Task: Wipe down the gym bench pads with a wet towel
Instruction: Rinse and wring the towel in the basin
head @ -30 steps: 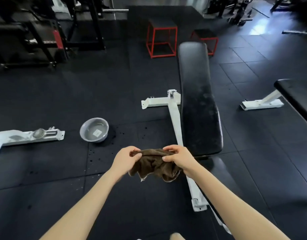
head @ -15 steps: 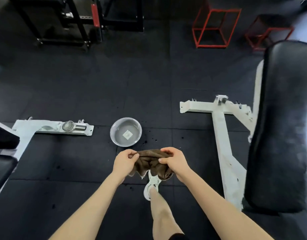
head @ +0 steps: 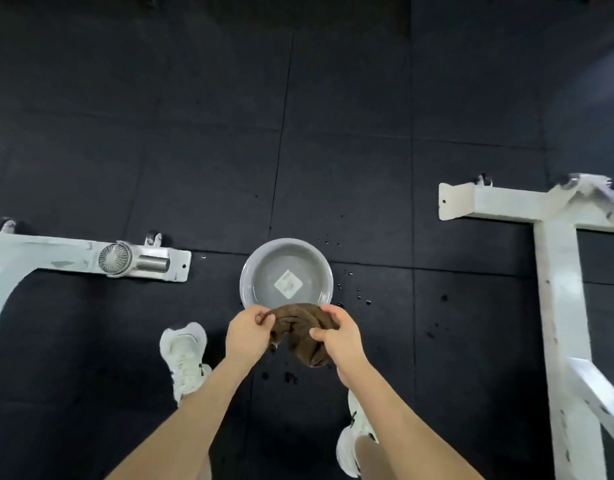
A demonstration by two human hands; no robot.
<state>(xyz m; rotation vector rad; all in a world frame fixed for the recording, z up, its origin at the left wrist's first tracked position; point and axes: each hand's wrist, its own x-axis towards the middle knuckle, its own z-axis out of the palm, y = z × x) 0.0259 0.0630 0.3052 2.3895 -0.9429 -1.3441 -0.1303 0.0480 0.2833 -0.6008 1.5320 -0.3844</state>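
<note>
A bunched brown towel hangs between both my hands just in front of the near rim of a grey water bowl on the floor. My left hand pinches the towel's left end. My right hand grips its right end, and a fold droops below. The bench pads are out of view; only white bench frames show.
A white bench frame stands on the right, and another white frame with a round knob lies on the left. My white shoes stand on black rubber floor tiles. Water drops dot the floor around the bowl.
The view has swung left and down, away from the black bench pad. Both hands, still holding the towel, are now at the bowl's near rim, and my feet have stepped closer.
</note>
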